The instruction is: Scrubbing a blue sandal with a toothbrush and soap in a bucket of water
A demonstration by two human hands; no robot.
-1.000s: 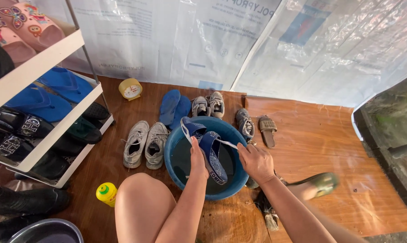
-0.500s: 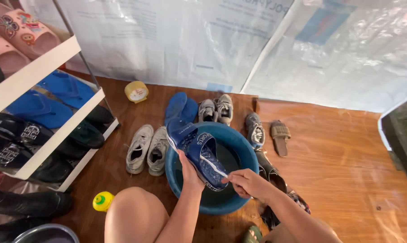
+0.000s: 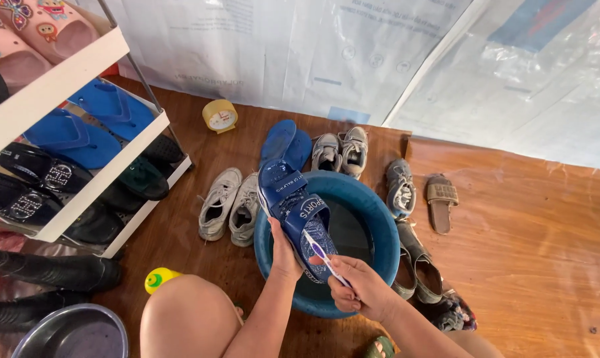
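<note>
The left hand [image 3: 285, 255] grips a blue sandal [image 3: 294, 211] from below, fingers closed around its near end. The sandal is over the round blue basin [image 3: 379, 225], with dark water under it. It is long and thin. Its near end is at the hand and its far end points up and to the left, past the far rim of the basin.

The right hand [image 3: 359, 288] is closed around a toothbrush [image 3: 321, 255]. The brush is white and purple. Its far tip touches the sandal's near part, just right of the left hand's fingers. The brush runs from the right hand up and to the left.

On the wood floor [image 3: 525, 219] there is one pair of white sneakers [image 3: 232, 204] left of the basin. One pair of grey sneakers [image 3: 341, 150] sits at the far side, next to one more blue sandal [image 3: 281, 139]. One brown sandal [image 3: 441, 199] lies to the right. One yellow clock [image 3: 219, 116] stands far left. The shoe rack [image 3: 81, 86] on the left holds two blue flip-flops [image 3: 91, 122].
</note>
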